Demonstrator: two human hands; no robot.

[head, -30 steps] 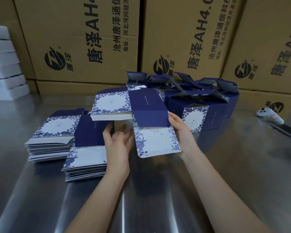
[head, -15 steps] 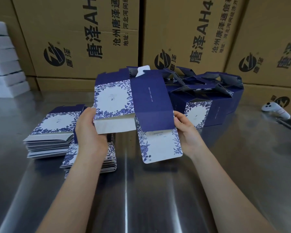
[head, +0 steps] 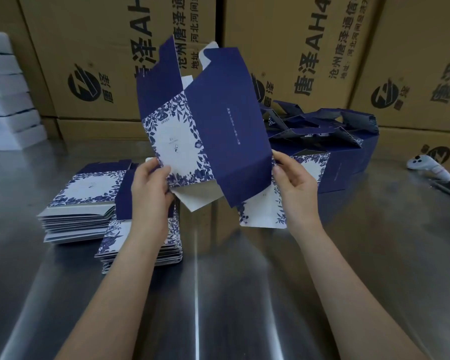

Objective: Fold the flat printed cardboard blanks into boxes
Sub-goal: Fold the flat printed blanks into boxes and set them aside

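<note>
Steel, brushed and shiny, makes the worktop (head: 244, 294) nearest you, and your forearms reach out over it. At 9 o'clock from your hands, two stacks of flat navy-and-white floral cardboard blanks (head: 81, 203) lie on it, probably kept there so your left hand can take the next one.

Your left hand (head: 151, 193) is raised off the table with its back toward you. Its fingers are curled, pinching the lower left corner of the navy-and-white printed cardboard blank (head: 218, 131) at its floral panel. Your right hand (head: 294, 188) faces it from 3 o'clock, thumb on the lower edge of the navy panel and fingers curled behind the card, pinching it.

The blank hangs in the air between them, upright and tilted, partly opened into a sleeve. Its top flaps point to 12 o'clock and a white-lined flap hangs at 6. Holding opposite edges likely lets you squeeze it square.

Beyond, at 2 o'clock, finished navy boxes (head: 335, 152) stand clustered. A white handheld controller (head: 426, 167) lies at 3 o'clock, and tall brown corrugated cartons (head: 102, 61) stand behind.
</note>
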